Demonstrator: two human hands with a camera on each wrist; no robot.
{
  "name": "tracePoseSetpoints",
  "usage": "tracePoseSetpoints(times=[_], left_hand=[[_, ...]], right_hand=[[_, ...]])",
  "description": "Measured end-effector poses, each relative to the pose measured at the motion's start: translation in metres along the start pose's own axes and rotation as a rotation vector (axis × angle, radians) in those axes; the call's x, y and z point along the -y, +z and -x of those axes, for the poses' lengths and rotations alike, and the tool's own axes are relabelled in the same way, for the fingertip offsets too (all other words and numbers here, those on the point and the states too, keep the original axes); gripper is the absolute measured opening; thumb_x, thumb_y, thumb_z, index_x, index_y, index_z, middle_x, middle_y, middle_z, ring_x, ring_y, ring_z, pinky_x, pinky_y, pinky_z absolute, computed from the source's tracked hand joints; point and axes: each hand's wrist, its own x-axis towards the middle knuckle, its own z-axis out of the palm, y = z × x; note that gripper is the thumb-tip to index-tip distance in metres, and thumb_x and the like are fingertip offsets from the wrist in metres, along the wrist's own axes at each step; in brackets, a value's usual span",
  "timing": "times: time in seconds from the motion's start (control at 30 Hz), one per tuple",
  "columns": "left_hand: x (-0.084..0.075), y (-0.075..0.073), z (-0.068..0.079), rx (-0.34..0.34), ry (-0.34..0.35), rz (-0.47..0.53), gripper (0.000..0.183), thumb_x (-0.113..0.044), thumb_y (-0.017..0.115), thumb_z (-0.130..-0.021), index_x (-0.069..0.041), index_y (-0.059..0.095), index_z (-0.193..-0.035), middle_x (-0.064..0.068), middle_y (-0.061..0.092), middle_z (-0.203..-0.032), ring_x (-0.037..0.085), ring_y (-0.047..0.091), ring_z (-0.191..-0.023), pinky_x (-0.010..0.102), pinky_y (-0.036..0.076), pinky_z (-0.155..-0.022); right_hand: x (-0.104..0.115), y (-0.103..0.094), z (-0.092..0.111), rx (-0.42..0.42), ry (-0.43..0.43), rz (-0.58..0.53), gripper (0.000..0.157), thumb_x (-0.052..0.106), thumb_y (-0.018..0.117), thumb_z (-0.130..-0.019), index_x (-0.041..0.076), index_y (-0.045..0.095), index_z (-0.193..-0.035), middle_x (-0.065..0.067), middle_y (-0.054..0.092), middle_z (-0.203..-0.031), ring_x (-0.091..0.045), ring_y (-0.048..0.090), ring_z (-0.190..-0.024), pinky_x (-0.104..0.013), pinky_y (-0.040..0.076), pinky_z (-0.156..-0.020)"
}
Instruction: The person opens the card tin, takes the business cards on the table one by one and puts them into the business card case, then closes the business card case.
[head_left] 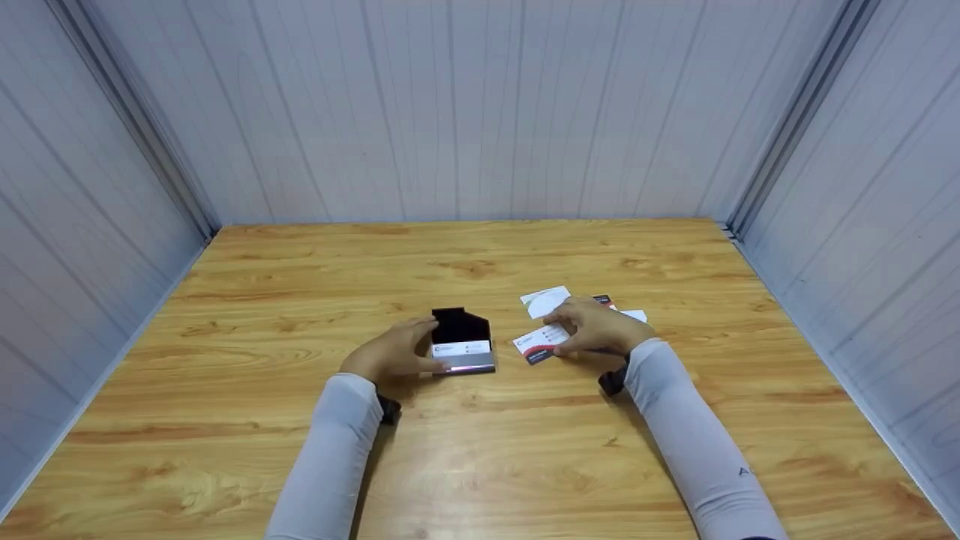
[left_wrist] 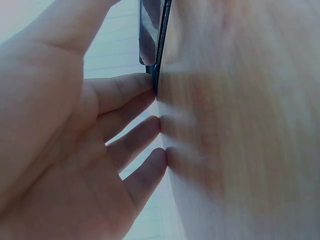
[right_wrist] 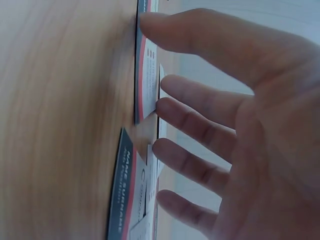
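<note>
A small dark card holder stands with its lid up, and a white business card sits in it behind the front panel. My left hand holds the holder at its left side, thumb at the front and index finger near the lid. In the left wrist view, fingertips meet the edge of the holder and the wood. My right hand is over loose cards, its fingers spread. Its thumb touches a red, white and black business card lying flat on the table. The hand partly hides this card.
Around the right hand lie more cards: a white one behind, and others partly under the hand, among them a white card and a black-edged card. The wooden table meets pale panel walls behind and at both sides.
</note>
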Motion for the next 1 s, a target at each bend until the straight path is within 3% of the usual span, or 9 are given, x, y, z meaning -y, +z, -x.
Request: tracePoseSetpoints(times=[0.3, 0.6, 0.87, 1.0], left_hand=[[-0.0010, 0.0001, 0.0000, -0.002, -0.013, 0.017, 0.091, -0.047, 0.072, -0.091, -0.010, 0.025, -0.160, 0.014, 0.021, -0.164, 0.034, 0.015, -0.150, 0.053, 0.020, -0.118], [0.0020, 0.0012, -0.0011, 0.002, 0.005, 0.017, 0.091, -0.047, 0.072, -0.092, -0.008, 0.024, -0.160, 0.014, 0.021, -0.164, 0.033, 0.015, -0.151, 0.051, 0.019, -0.119], [0.0008, 0.0012, 0.0003, 0.003, -0.015, 0.020, 0.091, -0.049, 0.071, -0.091, -0.012, 0.025, -0.161, 0.011, 0.020, -0.165, 0.032, 0.015, -0.151, 0.053, 0.020, -0.119], [0.0004, 0.0008, 0.0000, 0.002, -0.017, 0.010, 0.091, -0.048, 0.071, -0.092, -0.012, 0.024, -0.161, 0.011, 0.020, -0.165, 0.032, 0.014, -0.151, 0.054, 0.020, -0.119]], right_hand=[[0.0012, -0.0001, 0.0005, 0.002, 0.083, -0.060, 0.047, 0.025, 0.087, -0.079, 0.006, 0.068, -0.118, -0.009, 0.060, -0.120, -0.026, 0.052, -0.113, -0.045, 0.041, -0.102], [0.0022, 0.0016, -0.0004, 0.006, 0.088, -0.063, 0.045, 0.031, 0.089, -0.077, 0.005, 0.066, -0.106, -0.008, 0.057, -0.107, -0.025, 0.047, -0.101, -0.042, 0.042, -0.089], [0.0016, 0.0032, -0.0007, -0.002, 0.127, -0.107, 0.050, 0.030, 0.089, -0.077, 0.008, 0.061, -0.111, -0.007, 0.059, -0.110, -0.023, 0.051, -0.102, -0.041, 0.043, -0.092], [0.0001, 0.0041, -0.0014, -0.006, 0.076, -0.110, 0.053, 0.028, 0.089, -0.079, 0.007, 0.060, -0.118, -0.009, 0.061, -0.116, -0.025, 0.055, -0.107, -0.044, 0.046, -0.096]])
